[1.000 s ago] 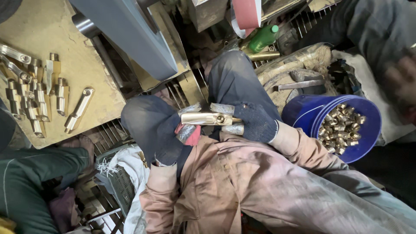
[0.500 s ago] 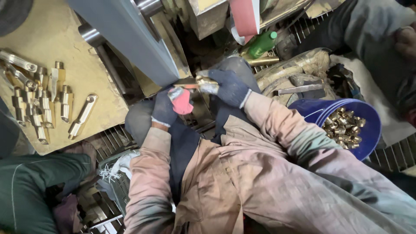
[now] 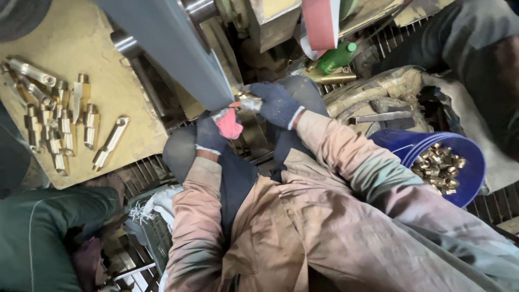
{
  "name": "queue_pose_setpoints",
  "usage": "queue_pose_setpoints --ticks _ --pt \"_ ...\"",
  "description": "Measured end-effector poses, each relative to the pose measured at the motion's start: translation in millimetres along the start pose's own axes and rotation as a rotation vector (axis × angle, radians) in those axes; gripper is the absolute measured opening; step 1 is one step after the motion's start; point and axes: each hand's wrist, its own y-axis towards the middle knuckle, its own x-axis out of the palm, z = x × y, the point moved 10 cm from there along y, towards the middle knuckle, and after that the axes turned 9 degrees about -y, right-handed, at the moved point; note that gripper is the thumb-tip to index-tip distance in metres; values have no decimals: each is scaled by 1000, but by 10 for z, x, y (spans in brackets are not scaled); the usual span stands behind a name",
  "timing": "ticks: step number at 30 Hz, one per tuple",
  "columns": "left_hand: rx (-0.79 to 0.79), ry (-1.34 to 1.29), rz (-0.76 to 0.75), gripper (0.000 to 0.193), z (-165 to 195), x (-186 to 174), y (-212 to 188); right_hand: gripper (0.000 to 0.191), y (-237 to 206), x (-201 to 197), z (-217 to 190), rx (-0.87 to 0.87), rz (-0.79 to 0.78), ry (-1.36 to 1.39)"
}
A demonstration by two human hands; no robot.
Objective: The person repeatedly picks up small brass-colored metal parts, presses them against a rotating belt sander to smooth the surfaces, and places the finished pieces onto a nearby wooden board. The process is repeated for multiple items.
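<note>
While a small brass part is held up against the lower edge of a grey sanding belt, it is gripped from both sides by gloved hands. The left hand, in a dark glove with a red patch at the fingers, is closed on the part's near end, and the right hand, in a dark blue glove, is curled tightly around the other end. Both forearms are covered by worn pinkish sleeves. To the left, a row of finished brass pieces is laid out on a tan board. At the right, a blue bucket is filled with more brass fittings, well apart from the hands. A green bottle is seen beyond the hands.
</note>
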Motion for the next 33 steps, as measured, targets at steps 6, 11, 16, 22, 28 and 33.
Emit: queue_pose_setpoints --ticks 6,11,16,22,28,33 --pt "32 39 -26 24 128 78 -19 40 -223 16 189 192 -95 113" --pt "65 81 26 24 157 -81 -3 33 -18 63 -17 133 -52 62" --pt "64 188 99 23 276 -245 -128 31 -30 154 -169 237 -70 151" --pt "66 -112 37 18 629 -201 -358 33 -467 187 -357 269 -243 234" --pt "-242 -832 140 20 589 -185 -647 41 -748 399 -624 142 -462 6" --pt "-447 -928 330 28 461 -198 -771 40 -784 699 -595 181 -605 -19"
